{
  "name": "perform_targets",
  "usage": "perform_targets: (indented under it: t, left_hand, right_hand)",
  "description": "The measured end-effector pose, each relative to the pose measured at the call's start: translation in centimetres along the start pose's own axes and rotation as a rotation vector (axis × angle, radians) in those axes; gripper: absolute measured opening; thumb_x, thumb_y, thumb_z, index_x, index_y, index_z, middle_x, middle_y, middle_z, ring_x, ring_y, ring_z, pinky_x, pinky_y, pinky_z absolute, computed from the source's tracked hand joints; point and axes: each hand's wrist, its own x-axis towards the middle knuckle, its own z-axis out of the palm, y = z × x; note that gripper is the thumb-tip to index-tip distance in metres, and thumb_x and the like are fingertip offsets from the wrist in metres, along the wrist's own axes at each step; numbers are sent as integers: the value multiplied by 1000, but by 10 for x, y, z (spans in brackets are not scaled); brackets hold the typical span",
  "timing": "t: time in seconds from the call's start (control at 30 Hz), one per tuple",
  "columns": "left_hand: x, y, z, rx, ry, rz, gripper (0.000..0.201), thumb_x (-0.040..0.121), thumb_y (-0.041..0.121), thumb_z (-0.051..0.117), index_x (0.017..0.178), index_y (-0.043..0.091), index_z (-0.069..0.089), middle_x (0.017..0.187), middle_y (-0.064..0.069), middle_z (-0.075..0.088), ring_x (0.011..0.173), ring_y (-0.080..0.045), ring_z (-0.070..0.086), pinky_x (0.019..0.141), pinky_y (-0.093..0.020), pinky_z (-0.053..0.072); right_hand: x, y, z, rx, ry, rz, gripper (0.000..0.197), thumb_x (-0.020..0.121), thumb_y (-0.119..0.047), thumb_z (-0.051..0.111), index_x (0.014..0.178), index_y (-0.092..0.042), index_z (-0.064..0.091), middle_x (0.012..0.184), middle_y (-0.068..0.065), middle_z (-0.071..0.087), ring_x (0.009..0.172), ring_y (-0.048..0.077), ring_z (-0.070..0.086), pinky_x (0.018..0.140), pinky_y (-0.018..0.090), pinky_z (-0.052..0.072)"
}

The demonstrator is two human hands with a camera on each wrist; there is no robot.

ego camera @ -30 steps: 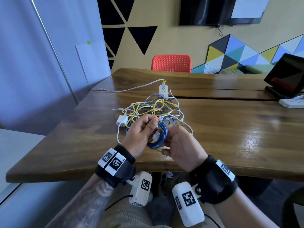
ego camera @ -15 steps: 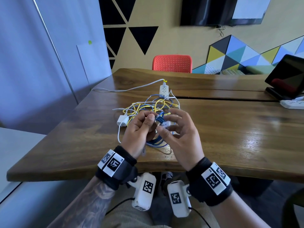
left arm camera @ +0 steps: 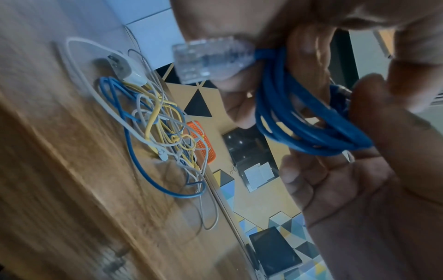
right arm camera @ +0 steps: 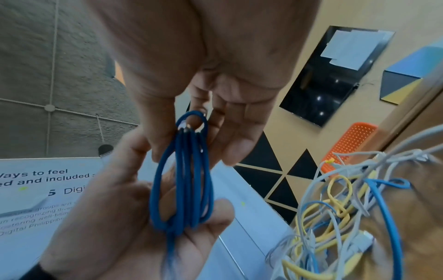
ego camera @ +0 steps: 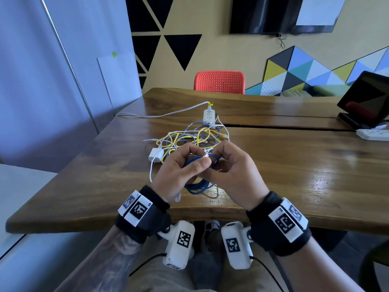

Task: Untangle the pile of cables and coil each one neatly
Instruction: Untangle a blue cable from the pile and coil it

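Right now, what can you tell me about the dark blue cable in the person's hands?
The dark blue cable is a round, rubbery-looking network cord gathered into several loose loops. A clear plastic plug ends it, lying against the left hand. The left hand holds the bundle while the right hand pinches its top, both above the wooden table. It hangs clear of the tangled pile behind; one strand trails down toward the table edge.

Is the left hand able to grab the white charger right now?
Probably not yet. The left hand is busy gripping the blue coil together with the right hand. The charger lies close by on the table, nothing covering it.
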Motion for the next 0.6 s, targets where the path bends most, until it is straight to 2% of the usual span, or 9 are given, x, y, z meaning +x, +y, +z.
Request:
perform_targets:
  t: [0.03, 0.07, 0.13, 0.2, 0.3, 0.37, 0.47, 0.53, 0.6]
  left_hand:
    - [1, 0, -3, -9, 13, -4, 16, 73, 37, 75, 81, 27, 65, 73, -12, 50, 59, -24, 40, 52, -26, 32]
    - [1, 0, -6, -16, 12, -2, 16, 72, 35, 75, 80, 27, 65, 68, -4, 53, 54, -20, 43, 50, -22, 35]
    - [2, 0, -11, 12, -35, 14, 15, 70, 33, 76, 79, 30, 65, 63, 8, 54, 48, -7, 43, 46, -16, 36]
    - [3, 0, -13, 73, -84, 33, 18, 68, 30, 79, 80, 30, 65, 67, 8, 59, 54, -7, 50, 51, -16, 43]
    - [5, -1, -13, 163, -110, 41, 30, 72, 20, 85, 86, 16, 58, 71, 10, 64, 61, -5, 57, 59, -16, 47]
    - [5, 2, -12, 185, -111, 31, 31, 78, 15, 83, 86, 11, 53, 63, 13, 60, 51, -1, 51, 52, -12, 42]
    - [4, 2, -15, 189, -111, 25, 30, 81, 30, 77, 87, 12, 53, 55, 11, 47, 42, -3, 36, 44, -14, 32]
    - [3, 0, -15, 138, -104, -1, 36, 79, 37, 77, 89, 12, 54, 54, 9, 42, 41, -5, 31, 42, -17, 29]
    - [2, -3, -13, 23, -91, -56, 39, 79, 39, 78, 93, 11, 55, 56, 4, 38, 41, -7, 27, 41, -17, 27]
  right_hand:
    - [0, -3, -4, -24, -37, 0, 34, 71, -27, 85, 89, -12, 60, 84, 8, 65, 75, 24, 63, 67, 55, 56]
    - [0, -5, -8, -20, -83, 17, 30, 73, -25, 82, 92, -12, 64, 88, 4, 68, 80, 21, 65, 71, 51, 57]
    - [3, -9, -15, 109, -142, 88, 16, 82, -20, 74, 95, -11, 69, 90, 8, 70, 83, 24, 64, 74, 43, 57]
    - [5, -11, -19, 218, -148, 124, 9, 88, -18, 65, 91, -15, 73, 86, 11, 70, 79, 26, 64, 72, 37, 57]
    - [7, -13, -16, 145, -130, 51, 11, 92, -13, 66, 91, -18, 76, 82, 6, 71, 76, 19, 66, 70, 30, 57]
    - [6, -14, -16, 71, -111, -9, 11, 93, -8, 67, 95, -13, 76, 84, 6, 70, 77, 16, 67, 69, 26, 55]
    - [3, -13, -19, 17, -112, -60, 16, 90, -16, 68, 103, -12, 78, 94, 13, 67, 84, 18, 67, 73, 28, 55]
    - [0, -14, -20, -18, -130, -87, 22, 88, -17, 71, 109, -15, 78, 96, 15, 63, 88, 21, 66, 76, 32, 56]
    - [-2, -13, -18, -52, -143, -121, 31, 85, -11, 74, 114, -21, 78, 96, 16, 59, 90, 27, 63, 76, 33, 57]
